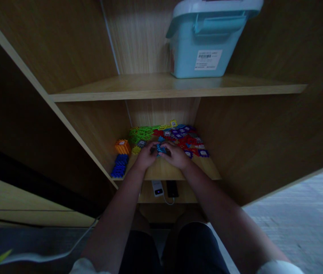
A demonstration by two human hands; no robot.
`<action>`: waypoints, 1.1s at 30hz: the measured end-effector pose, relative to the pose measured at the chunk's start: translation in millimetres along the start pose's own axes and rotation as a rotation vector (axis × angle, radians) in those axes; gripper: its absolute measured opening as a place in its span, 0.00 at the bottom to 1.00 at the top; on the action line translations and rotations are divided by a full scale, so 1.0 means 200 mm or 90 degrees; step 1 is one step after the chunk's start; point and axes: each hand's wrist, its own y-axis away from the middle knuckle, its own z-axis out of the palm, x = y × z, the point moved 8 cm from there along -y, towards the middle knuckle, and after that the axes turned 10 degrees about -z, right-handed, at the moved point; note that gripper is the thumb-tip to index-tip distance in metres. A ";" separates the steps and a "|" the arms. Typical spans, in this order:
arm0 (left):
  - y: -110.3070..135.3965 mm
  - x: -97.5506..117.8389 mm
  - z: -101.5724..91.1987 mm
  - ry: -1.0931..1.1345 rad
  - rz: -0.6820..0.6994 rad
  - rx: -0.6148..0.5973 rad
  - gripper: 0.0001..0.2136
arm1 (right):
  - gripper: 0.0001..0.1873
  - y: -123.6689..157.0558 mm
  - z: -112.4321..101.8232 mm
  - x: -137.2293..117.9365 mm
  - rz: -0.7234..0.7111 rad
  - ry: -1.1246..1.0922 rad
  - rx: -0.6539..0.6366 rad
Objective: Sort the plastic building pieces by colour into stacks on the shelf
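Light blue toothed plastic building pieces (160, 149) sit between my two hands, just above the middle shelf. My left hand (147, 154) is closed on them from the left, thumb and fingers curled. From the right, my right hand (176, 154) pinches the same pieces. How many pieces are in the grip is too small to tell. Behind my hands lie flat toothed pieces: green ones (141, 134), red ones (188, 142) and purple ones (182, 131). Left of my left hand, an orange stack (122, 147) stands behind a dark blue stack (119, 166).
A light blue lidded bin (201, 45) with a label stands on the upper shelf (144, 85). On the lower shelf, a white power bank (157, 188) is cabled to a black phone (172, 188). Cabinet side walls (264, 140) rise at both sides.
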 end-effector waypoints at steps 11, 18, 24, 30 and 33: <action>-0.01 -0.06 -0.02 0.059 -0.058 0.044 0.12 | 0.09 -0.02 -0.01 -0.03 0.015 0.053 0.018; 0.00 -0.04 -0.01 0.094 -0.037 0.039 0.10 | 0.19 0.04 -0.14 0.09 0.177 0.070 0.190; 0.00 -0.04 0.01 0.102 -0.052 0.020 0.13 | 0.18 0.04 -0.09 0.11 0.188 0.035 0.143; 0.00 -0.04 0.00 0.074 -0.054 0.023 0.13 | 0.18 0.06 -0.23 0.11 0.206 0.125 0.273; 0.01 -0.04 -0.02 0.076 -0.053 0.052 0.13 | 0.17 0.08 -0.22 0.16 0.238 0.175 0.242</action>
